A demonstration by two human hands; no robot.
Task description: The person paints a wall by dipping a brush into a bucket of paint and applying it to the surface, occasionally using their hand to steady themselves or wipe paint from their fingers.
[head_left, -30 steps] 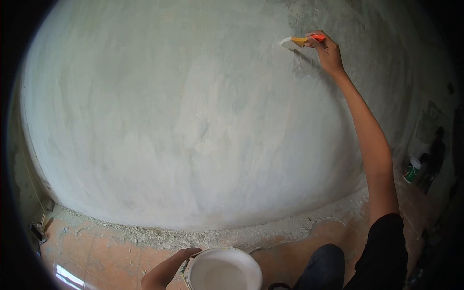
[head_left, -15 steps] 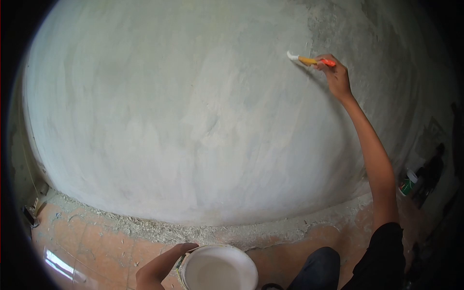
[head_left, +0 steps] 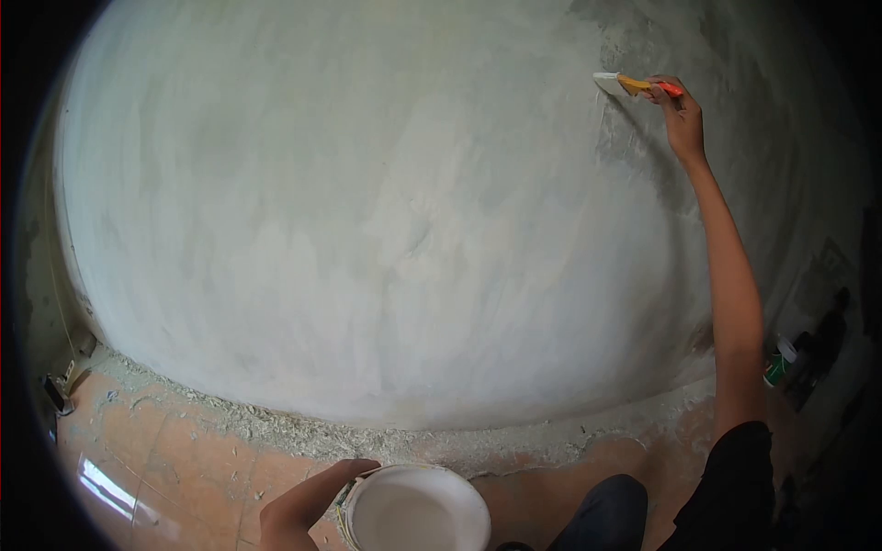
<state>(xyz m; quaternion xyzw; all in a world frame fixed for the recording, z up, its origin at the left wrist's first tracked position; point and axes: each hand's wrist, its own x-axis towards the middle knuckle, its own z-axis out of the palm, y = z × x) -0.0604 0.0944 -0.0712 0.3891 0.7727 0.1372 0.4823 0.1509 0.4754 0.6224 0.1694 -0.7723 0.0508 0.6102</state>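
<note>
Right hand (head_left: 684,118): my fingers clamped on brush (head_left: 634,85) handle, arm at full reach so bristles lie flat on wall (head_left: 367,230), high up at edge of bare grey patch. Left hand (head_left: 296,512): fingers curled over bucket (head_left: 415,471) rim, steadying it low beside my knee, within dipping reach.

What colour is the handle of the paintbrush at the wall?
The paintbrush handle is orange-red, yellower toward the white bristles; seen in the head view.

Orange-handled brush (head_left: 634,84), white bristles touching the wall (head_left: 367,230) up high; white bucket (head_left: 413,514) upright below
</note>
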